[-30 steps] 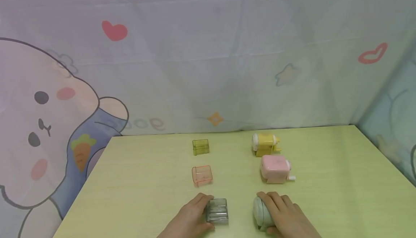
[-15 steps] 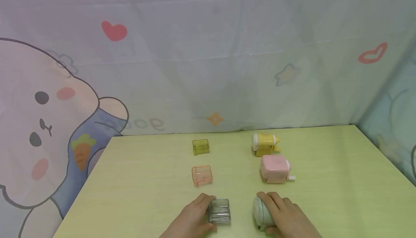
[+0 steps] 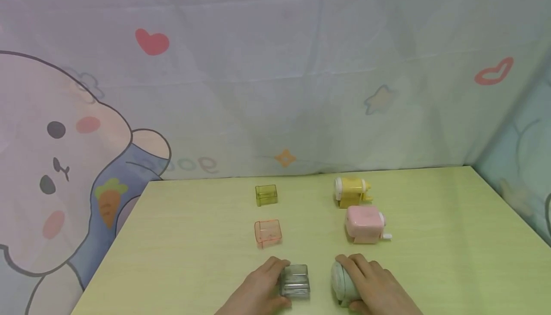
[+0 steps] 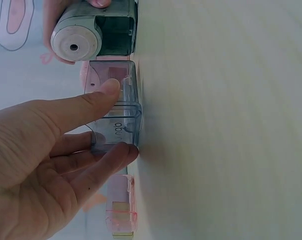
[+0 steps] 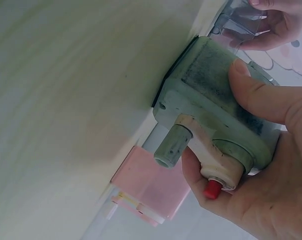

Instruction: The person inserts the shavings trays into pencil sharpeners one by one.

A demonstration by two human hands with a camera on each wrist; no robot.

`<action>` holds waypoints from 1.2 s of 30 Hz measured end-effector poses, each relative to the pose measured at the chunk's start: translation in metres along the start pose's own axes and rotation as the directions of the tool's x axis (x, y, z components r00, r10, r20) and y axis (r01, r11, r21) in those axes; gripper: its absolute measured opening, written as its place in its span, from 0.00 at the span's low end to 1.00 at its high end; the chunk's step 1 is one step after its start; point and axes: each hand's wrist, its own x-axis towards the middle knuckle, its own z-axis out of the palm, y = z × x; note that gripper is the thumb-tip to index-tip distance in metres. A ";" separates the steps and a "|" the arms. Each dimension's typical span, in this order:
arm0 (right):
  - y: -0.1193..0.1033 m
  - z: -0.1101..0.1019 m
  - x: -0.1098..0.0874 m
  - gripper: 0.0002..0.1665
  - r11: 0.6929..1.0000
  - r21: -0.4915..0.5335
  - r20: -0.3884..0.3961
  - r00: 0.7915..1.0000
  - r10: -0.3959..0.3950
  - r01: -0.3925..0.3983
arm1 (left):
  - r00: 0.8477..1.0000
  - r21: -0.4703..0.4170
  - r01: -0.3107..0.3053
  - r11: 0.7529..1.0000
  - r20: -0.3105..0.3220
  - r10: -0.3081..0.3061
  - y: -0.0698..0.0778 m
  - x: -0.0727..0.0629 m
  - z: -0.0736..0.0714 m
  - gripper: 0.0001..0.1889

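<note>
At the front of the table, my left hand (image 3: 263, 287) pinches a clear grey plastic shavings drawer (image 3: 297, 281) between thumb and fingers. Its see-through walls show well in the left wrist view, close to the table top. To the right, a pale green crank pencil sharpener (image 3: 342, 282) is gripped by my right hand (image 3: 373, 284), palm over it. The left wrist view shows the sharpener's round pencil-hole face (image 4: 75, 44) and its hollow drawer slot (image 4: 116, 36). Drawer and sharpener face each other with a small gap. A crank handle (image 5: 173, 145) shows in the right wrist view.
Behind the right hand stand a pink sharpener (image 3: 365, 224) and, farther back, a yellow sharpener (image 3: 351, 191). Behind the left hand lie a clear pink drawer (image 3: 268, 233) and a clear yellow-green drawer (image 3: 266, 194). A printed curtain (image 3: 241, 90) hangs along the table's back edge.
My left hand has slid right with the grey drawer. My right hand and the green sharpener have shifted slightly left, so the gap between them has narrowed.
</note>
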 end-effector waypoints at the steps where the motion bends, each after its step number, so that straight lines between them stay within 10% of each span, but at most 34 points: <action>1: 0.000 0.000 0.000 0.53 1.000 0.001 0.001 1.000 0.001 -0.001 | 1.000 0.006 -0.007 1.000 -0.006 0.007 0.000 0.000 0.001 0.33; 36: -0.011 0.001 0.007 0.51 1.000 0.028 0.028 1.000 0.006 -0.007 | 0.999 0.001 -0.024 1.000 0.041 0.024 0.010 0.009 0.005 0.34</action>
